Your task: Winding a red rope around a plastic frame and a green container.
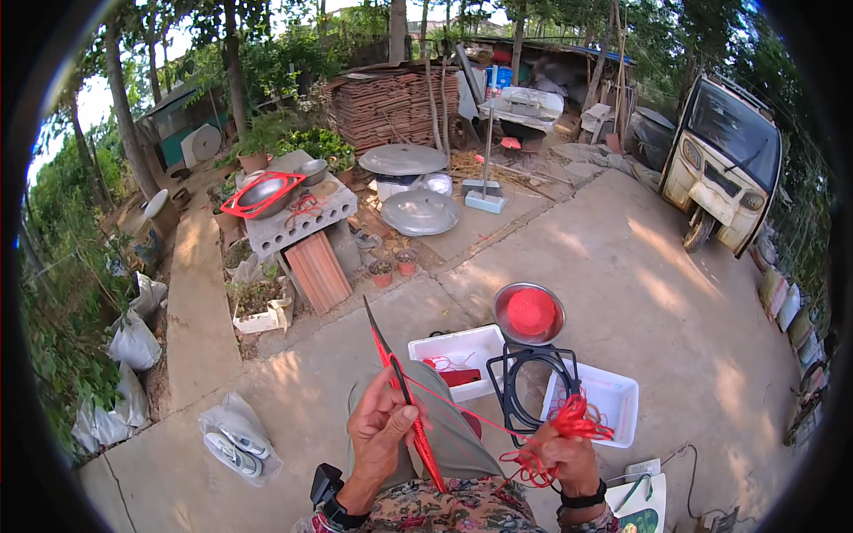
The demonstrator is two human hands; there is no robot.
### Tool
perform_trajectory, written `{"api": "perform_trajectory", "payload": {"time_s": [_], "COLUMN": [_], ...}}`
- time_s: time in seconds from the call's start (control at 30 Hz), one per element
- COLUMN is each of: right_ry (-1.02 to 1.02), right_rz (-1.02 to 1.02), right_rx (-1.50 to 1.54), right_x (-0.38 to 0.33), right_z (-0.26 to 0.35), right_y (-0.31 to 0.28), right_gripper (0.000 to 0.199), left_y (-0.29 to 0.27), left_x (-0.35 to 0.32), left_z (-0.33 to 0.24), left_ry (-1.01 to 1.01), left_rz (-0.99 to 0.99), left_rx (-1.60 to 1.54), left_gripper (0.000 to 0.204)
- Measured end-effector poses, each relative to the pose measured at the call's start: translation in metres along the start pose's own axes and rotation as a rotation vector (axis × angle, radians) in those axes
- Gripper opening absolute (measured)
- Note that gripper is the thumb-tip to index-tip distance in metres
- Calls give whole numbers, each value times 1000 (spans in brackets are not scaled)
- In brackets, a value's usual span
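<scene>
My left hand [380, 435] is closed round a long, slim strip [426, 456], black and pointed at its upper end and red lower down. Its lower end reaches my lap; what it is I cannot tell. A loose bundle of red cord [579, 419] is gripped in my right hand [569, 457], with loops hanging below the fingers. One strand stretches between the two hands, across my knees. Just beyond my right hand stands a black metal frame [504, 387] with a round black ring in it. The cord bundle partly covers a white tray [628, 417].
A white foam box [487, 340] holds red cord and a red piece. Beyond the frame, a metal bowl [555, 327] contains a round red thing [530, 311]. Bagged shoes [238, 449] lie left. Farther off are a perforated slab [306, 213], flowerpots [406, 260] and a three-wheeled vehicle [724, 169].
</scene>
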State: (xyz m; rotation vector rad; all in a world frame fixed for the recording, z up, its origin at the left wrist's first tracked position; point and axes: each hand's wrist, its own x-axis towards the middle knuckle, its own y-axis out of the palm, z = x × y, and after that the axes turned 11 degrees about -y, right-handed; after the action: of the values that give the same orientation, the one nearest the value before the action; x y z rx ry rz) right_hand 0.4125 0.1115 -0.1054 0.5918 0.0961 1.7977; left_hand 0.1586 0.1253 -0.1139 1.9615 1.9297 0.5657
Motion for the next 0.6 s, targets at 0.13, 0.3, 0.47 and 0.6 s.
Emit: {"api": "perform_trajectory", "payload": {"time_s": [0.13, 0.3, 0.47, 0.6], "right_ry": [116, 118, 101, 111], "right_rz": [-331, -253, -193, -210], "right_rx": [-151, -31, -22, 52], "right_x": [27, 28, 24, 15], "right_z": [-3, 5, 2, 5], "right_y": [-18, -5, -8, -8], "right_gripper": [26, 25, 21, 17], "left_y": [16, 21, 26, 16], "left_x": [8, 23, 32, 35], "left_z": [-4, -2, -14, -4], "left_ry": [-19, 118, 58, 67], "left_rz": [-79, -144, -94, -52], "left_rx": [101, 132, 186, 251], "left_gripper": [58, 59, 54, 54]}}
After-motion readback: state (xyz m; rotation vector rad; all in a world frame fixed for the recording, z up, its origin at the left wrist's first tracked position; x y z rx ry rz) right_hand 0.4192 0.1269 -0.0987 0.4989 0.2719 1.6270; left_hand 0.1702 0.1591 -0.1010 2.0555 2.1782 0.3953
